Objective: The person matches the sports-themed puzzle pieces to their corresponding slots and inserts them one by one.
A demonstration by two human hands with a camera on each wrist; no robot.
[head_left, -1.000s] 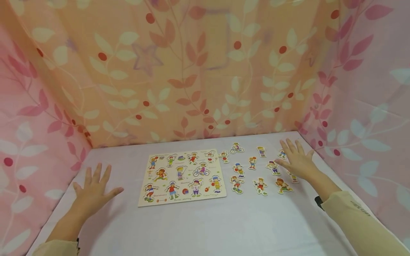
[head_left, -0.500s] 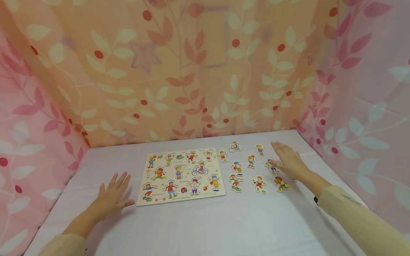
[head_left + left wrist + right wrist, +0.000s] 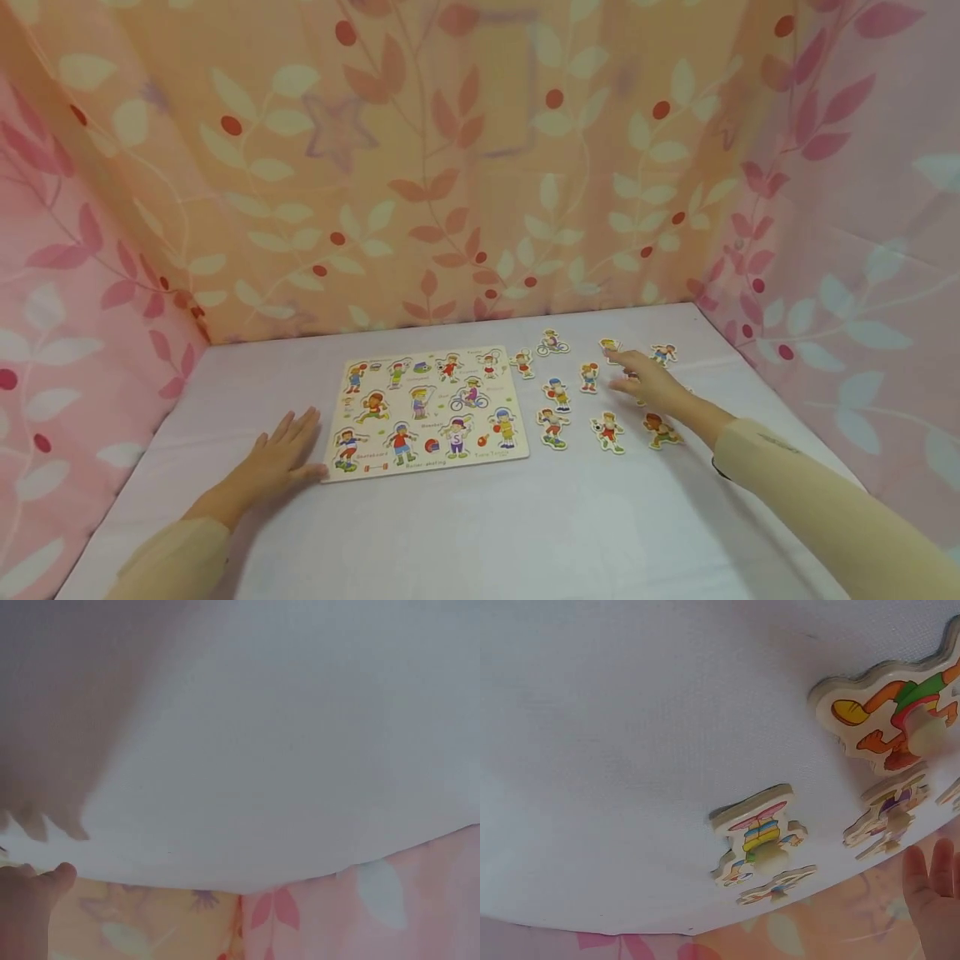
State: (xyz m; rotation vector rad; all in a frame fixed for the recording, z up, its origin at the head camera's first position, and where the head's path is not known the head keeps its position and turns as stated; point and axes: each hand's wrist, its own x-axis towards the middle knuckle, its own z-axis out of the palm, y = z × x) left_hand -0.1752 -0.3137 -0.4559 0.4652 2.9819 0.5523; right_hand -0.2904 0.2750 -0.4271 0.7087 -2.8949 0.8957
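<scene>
Flat puzzle board point(image 3: 442, 415) — loose figures point(image 3: 557, 394) beside it.

The table point(image 3: 480, 533) has a white top with a fine woven texture, its far edge running almost straight across. A pale puzzle board point(image 3: 399, 410) printed with children at sports lies flat near the middle, slightly askew. To its right, loose cut-out figures with pale knobs are scattered directly on the white surface: a cyclist point(image 3: 552, 342) farthest back, a tennis player point(image 3: 522, 363) just beside the board, a skateboarder point(image 3: 552, 427), a footballer point(image 3: 607, 432) and a runner point(image 3: 661, 432) nearest the front, with others between, some only partly visible.
</scene>
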